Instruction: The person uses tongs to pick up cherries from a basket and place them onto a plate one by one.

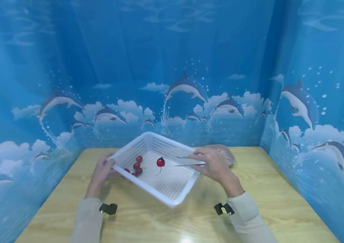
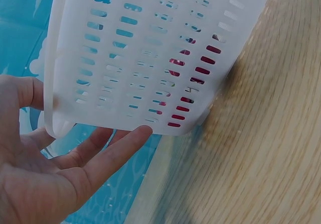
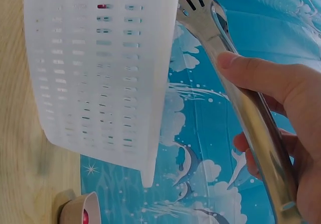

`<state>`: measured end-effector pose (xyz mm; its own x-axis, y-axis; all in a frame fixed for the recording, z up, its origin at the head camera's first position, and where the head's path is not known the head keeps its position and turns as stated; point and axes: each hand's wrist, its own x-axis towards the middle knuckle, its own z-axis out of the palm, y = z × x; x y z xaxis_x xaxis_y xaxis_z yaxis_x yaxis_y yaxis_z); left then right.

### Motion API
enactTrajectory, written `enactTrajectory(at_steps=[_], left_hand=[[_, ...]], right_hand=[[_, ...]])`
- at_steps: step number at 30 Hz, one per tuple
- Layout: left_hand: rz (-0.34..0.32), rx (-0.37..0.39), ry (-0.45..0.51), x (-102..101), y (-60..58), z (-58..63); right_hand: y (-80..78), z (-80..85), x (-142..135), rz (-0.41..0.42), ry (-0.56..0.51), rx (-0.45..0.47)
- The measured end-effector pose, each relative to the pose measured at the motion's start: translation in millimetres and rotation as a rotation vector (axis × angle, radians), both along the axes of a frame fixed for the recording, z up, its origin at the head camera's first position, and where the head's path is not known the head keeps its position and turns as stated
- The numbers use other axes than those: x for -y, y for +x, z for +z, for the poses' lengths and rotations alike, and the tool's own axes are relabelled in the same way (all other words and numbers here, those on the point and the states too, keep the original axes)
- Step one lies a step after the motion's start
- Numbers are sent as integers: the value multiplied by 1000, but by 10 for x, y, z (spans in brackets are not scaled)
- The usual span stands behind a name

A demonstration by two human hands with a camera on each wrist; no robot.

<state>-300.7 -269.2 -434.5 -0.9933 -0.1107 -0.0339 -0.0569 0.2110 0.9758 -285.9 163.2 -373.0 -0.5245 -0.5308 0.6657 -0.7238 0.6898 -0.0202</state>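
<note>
My left hand (image 1: 100,171) grips the left corner of a white perforated plastic basket (image 1: 175,184), which is held at a tilt. In the left wrist view, its thumb is at the rim and fingers reach underneath. Several dark red cherries (image 1: 137,165) lie at the basket's left end. My right hand (image 1: 213,165) holds metal tongs (image 1: 187,165) by the handles. Over the basket, a bright red cherry (image 1: 160,162) is at the tongs' tip, its stem hanging down. The right wrist view shows the slotted head of the tongs (image 3: 203,18), with red behind the slots.
Behind my right hand a pinkish bowl (image 1: 232,161) stands near the back of the wooden table (image 1: 147,222). Something red shows inside this bowl (image 3: 71,215) in the right wrist view. A blue dolphin-print curtain (image 1: 160,50) surrounds the table's back and sides.
</note>
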Motion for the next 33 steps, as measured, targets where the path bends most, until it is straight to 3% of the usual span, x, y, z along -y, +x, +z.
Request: enactTrajectory(at_steps=[13, 22, 33], left_hand=[[1, 14, -3, 4, -3, -36], [7, 15, -19, -3, 47, 10], [15, 11, -6, -24, 14, 15]], right_hand=[[-36, -3, -126, 23, -35, -152], [10, 78, -280, -51, -58, -66], [-30, 117, -562, -84, -95, -106]])
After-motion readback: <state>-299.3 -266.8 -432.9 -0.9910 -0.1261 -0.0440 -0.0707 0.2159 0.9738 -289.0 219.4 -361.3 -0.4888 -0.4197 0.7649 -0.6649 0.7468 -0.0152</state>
